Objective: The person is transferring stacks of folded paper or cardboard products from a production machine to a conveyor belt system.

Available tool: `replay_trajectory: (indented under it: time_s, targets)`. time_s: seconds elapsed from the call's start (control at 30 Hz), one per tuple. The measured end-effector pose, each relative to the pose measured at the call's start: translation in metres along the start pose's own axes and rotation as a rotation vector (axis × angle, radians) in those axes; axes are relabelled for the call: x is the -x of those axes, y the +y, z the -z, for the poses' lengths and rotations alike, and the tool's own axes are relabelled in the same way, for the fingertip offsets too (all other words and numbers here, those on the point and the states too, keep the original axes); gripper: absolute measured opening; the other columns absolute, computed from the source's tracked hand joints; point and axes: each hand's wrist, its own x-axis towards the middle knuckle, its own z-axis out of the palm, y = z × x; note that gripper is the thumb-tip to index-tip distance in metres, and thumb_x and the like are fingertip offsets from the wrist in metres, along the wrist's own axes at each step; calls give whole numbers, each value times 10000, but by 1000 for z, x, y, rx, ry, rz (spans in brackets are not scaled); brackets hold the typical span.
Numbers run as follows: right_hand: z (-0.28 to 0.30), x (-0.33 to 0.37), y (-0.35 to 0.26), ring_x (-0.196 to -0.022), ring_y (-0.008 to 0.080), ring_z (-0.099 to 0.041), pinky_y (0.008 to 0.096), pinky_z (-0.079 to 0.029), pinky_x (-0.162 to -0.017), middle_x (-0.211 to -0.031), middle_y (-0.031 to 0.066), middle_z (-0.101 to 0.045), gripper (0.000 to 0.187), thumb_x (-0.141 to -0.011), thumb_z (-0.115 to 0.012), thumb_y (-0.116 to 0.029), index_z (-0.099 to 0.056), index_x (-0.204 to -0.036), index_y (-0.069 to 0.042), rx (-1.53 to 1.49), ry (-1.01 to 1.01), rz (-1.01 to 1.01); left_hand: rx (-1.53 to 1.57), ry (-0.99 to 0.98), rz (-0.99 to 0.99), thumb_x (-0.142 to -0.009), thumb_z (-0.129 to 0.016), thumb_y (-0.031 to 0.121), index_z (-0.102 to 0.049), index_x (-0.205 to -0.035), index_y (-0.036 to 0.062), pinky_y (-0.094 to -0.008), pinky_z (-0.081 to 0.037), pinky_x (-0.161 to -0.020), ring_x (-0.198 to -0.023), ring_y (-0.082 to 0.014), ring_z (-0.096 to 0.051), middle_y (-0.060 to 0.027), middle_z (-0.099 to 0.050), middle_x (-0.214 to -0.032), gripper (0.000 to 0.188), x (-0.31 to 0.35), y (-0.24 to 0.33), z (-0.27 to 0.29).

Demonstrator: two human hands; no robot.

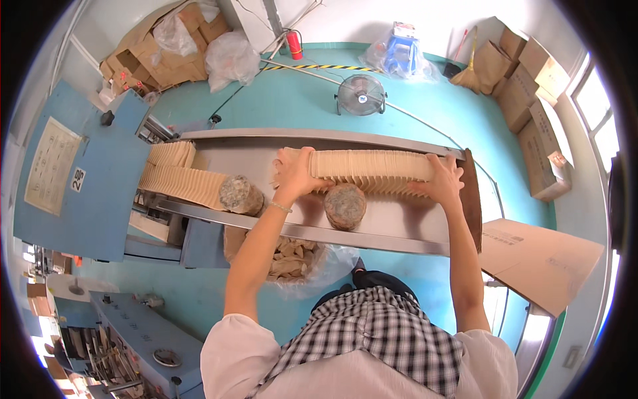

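Note:
A long row of tan folded paper pieces (372,163) stands packed in the metal trough (266,136), along its far wall. My left hand (296,176) clasps the row's left end, thumb pointing right along the near side. Around the right end my right hand (444,176) is closed, fingers over the far side. Just in front of the row, close to my left thumb, sits a round, rough, stone-like block (344,207). A similar block (240,194) rests against more tan paper pieces (183,183) at the trough's left, beside the blue machine.
The blue machine (86,173) adjoins the trough's left end. Below the near edge is a plastic-lined box of brown paper scraps (292,259). Cardboard (538,256) juts out at the right. A floor fan (362,95) and stacked cartons (541,133) stand beyond.

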Motion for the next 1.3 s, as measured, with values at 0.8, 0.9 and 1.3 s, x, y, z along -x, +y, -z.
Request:
replay_trajectory:
  time_s: [0.8, 0.9, 1.3]
  targets:
    - [205, 282, 127, -1323, 401, -392, 514, -428, -1048, -1488, 123, -345, 753, -575, -936, -110, -644, -1260, -223, -178, 931, -154, 177, 456, -675, -550, -930, 93, -590, -1337, 241, -494, -354, -1091, -1331, -429, -362, -236, -298, -1455, 870, 168, 294, 85]
    - [227, 350, 186, -1356, 380, -404, 492, -454, -1035, -1476, 137, -358, 792, -552, -939, -74, -639, -1272, -214, -77, 1025, -205, 210, 489, -785, -549, -916, 50, -592, -1343, 261, -484, -390, -1064, -1310, -428, -388, -217, -302, -1438, 882, 216, 360, 62]
    - [248, 665, 429, -1349, 383, -400, 540, -428, -1042, -1475, 150, -355, 827, -584, -950, -126, -604, -1328, -231, 356, 1234, -848, 569, 130, -1390, -565, -947, 125, -600, -1323, 235, -485, -367, -1062, -1290, -414, -370, -232, -344, -1396, 840, 426, 626, -184]
